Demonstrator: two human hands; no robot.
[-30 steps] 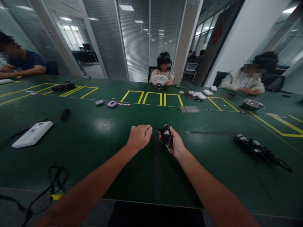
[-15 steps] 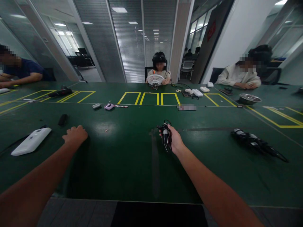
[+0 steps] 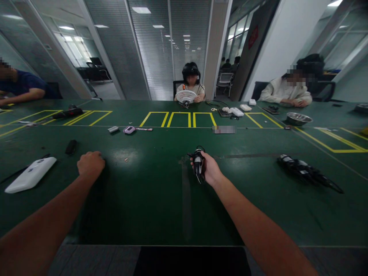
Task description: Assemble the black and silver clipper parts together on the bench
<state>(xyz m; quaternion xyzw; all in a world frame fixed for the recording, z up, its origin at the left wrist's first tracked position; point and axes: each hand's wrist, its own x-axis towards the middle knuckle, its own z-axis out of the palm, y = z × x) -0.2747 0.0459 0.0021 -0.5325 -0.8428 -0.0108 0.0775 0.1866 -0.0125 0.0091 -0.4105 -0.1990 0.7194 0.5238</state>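
Note:
My right hand (image 3: 212, 168) is wrapped round a black-and-silver cylindrical object (image 3: 197, 161) with thin dark loops at its top and bottom. It is held over the middle of the table; its exact kind is unclear. To the left, my left hand (image 3: 91, 164) rests in a loose fist on the tabletop, knuckles up, and nothing shows in it. Nearest to that hand lie a small black block-like item (image 3: 71, 147) and a white rounded device (image 3: 31, 174) with a dark strap.
The green table (image 3: 149, 214) bears yellow tape outlines. A black cable bundle (image 3: 307, 173) lies right. Farther off are a purple-and-white gadget (image 3: 129, 130), a silvery cylinder (image 3: 113, 130) and a metal bowl (image 3: 299, 119). Across sits a person holding a white basket-like thing (image 3: 186, 96); others sit either side.
The fingers of my left hand have curled from a slightly spread pose into a fist. My right hand still grips the black-and-silver object. The view has shifted slightly.

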